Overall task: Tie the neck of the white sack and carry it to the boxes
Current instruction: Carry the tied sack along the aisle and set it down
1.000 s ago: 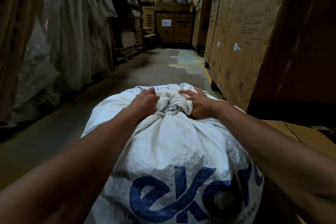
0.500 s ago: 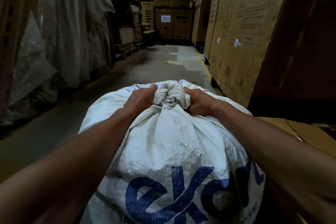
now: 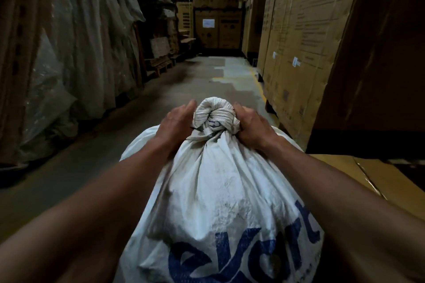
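Both hands grip knotted neck (image 3: 212,117) of white sack (image 3: 220,190) — L hand (image 3: 176,125), R hand (image 3: 251,126).

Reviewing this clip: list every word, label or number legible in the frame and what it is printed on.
"ekart", partly cut off, in large blue letters on the white sack.
Blue print inside the knot: too crumpled to read.
Black print on the tall cardboard boxes: too blurred.
White sheet on the far box: too small.
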